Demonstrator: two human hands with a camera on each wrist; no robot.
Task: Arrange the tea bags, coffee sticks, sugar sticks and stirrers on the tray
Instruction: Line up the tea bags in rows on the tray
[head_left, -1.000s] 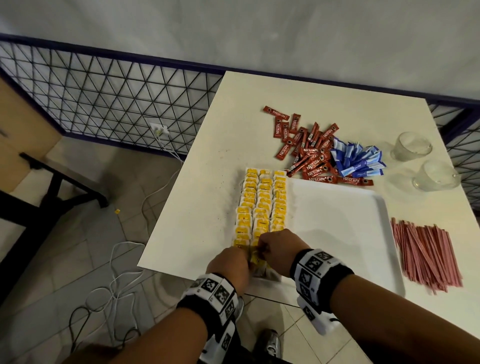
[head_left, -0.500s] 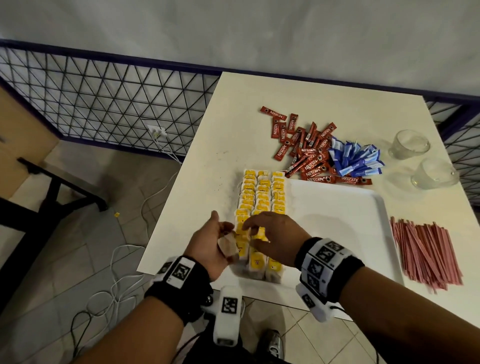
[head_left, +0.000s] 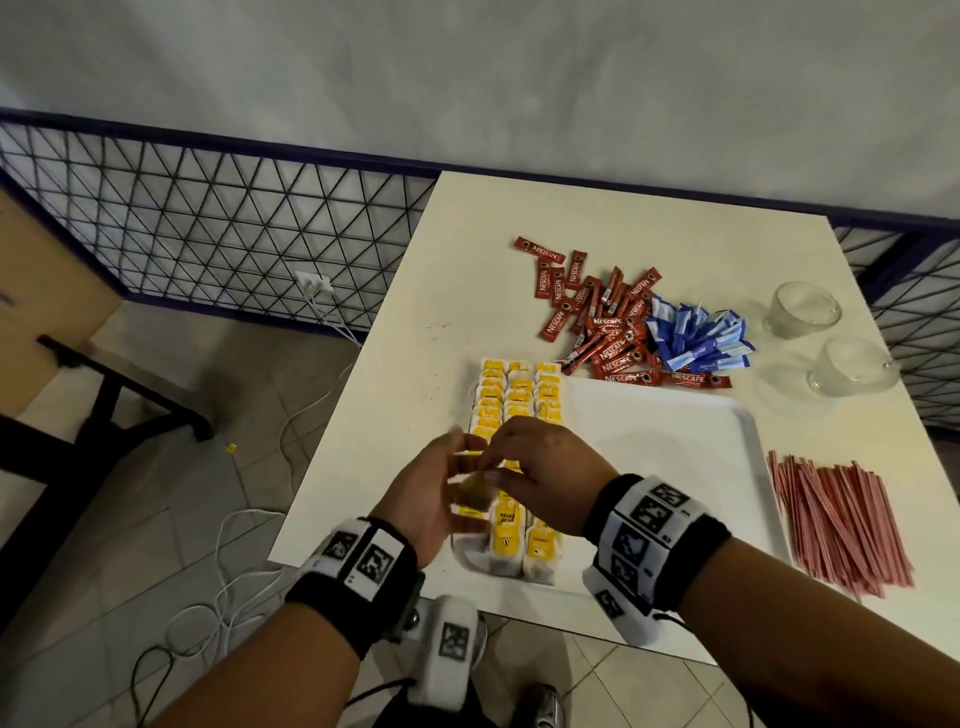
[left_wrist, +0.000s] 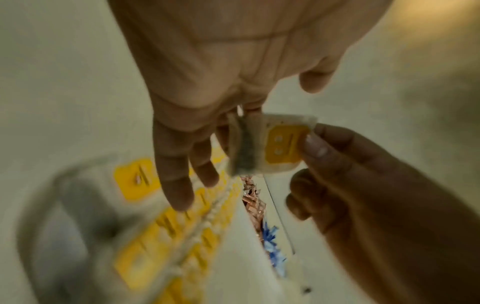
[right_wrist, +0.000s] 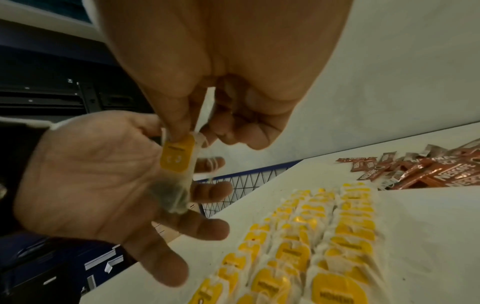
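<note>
While three rows, two glasses (head_left: 831, 338)

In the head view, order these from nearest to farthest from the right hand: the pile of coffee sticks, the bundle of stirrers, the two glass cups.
From the right hand:
1. Pile of coffee sticks, beyond the tray's far edge.
2. Bundle of stirrers, on the table right of the tray; nearly as close, so ranks 1 and 2 are uncertain.
3. Two glass cups, at the far right corner.

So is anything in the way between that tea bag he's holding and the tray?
Nothing visible blocks it. The right hand pinches the tea bag above the left hand's open palm, just over the tea bag rows on the tray.
</note>
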